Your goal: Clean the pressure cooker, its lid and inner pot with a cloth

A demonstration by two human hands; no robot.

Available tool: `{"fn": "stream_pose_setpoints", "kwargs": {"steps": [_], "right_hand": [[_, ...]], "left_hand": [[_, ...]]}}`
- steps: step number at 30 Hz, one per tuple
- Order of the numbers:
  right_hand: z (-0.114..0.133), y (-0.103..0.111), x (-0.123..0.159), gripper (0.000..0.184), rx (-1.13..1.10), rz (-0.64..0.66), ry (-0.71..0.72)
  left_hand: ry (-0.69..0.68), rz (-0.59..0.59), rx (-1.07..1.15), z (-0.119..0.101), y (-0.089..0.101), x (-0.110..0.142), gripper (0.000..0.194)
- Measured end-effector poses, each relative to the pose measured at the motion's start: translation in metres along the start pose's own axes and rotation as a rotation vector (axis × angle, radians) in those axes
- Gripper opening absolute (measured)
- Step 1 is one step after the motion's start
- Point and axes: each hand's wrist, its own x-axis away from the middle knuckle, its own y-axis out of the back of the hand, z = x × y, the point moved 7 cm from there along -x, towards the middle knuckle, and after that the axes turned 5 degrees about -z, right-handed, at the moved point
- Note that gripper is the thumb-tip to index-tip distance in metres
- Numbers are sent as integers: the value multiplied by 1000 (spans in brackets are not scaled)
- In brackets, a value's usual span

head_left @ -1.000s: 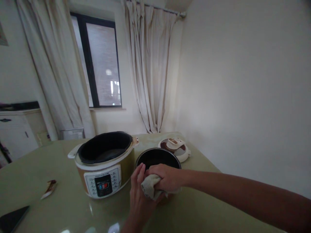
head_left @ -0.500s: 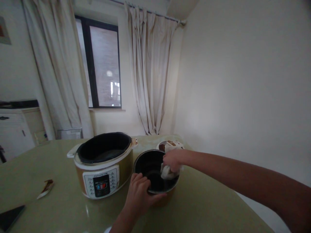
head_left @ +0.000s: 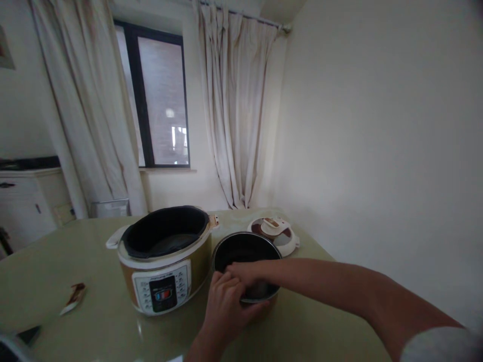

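Observation:
A dark-lined inner pot [head_left: 247,245] stands on the table in front of me, its round mouth upward. My left hand [head_left: 228,304] is closed on the near rim, fingers over the left edge and thumb stretched along the front outside. My right hand [head_left: 243,273] reaches into the pot from the right, close behind the left fingers. Its fingertips are hidden there. Under the right wrist shows a blurred pale patch of the cloth [head_left: 258,290] held in that hand. Left of the pot is a white and gold electric pressure cooker [head_left: 166,286], uncovered, with a dark inside.
The cooker's round white and brown lid [head_left: 289,246] lies behind the pot. A small brown and white piece [head_left: 74,297] is on the green table [head_left: 101,332] at left. Dark objects sit at the lower left corner. Behind are curtains [head_left: 234,100], a window and a wall.
My right hand has moved left and down with the cloth, from the pot's right wall toward its near left side. The lid is now uncovered. My left hand still holds the rim.

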Motion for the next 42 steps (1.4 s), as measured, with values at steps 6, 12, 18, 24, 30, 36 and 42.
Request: {"fn": "stream_pose_setpoints", "kwargs": {"steps": [6, 12, 18, 24, 30, 36, 42], "right_hand": [[-9, 33, 78, 9, -209, 278, -333], [31, 77, 102, 17, -224, -69, -218], [60, 18, 180, 40, 325, -539, 142], [17, -34, 234, 35, 263, -733, -24], [-33, -22, 254, 42, -512, -1471, -466], [-7, 39, 214, 38, -614, -1488, -301], [77, 16, 201, 70, 159, -1305, -44]], "left_hand": [[-53, -4, -58, -3, 9, -2, 53], [-21, 39, -79, 2, 8, -4, 43], [-46, 387, -181, 2, -5, -7, 19], [-80, 744, -302, -37, -27, -19, 25], [80, 787, -326, -39, -22, -33, 46], [259, 529, -257, -23, 1, -30, 45], [502, 145, 131, 2, 24, -15, 54]]}}
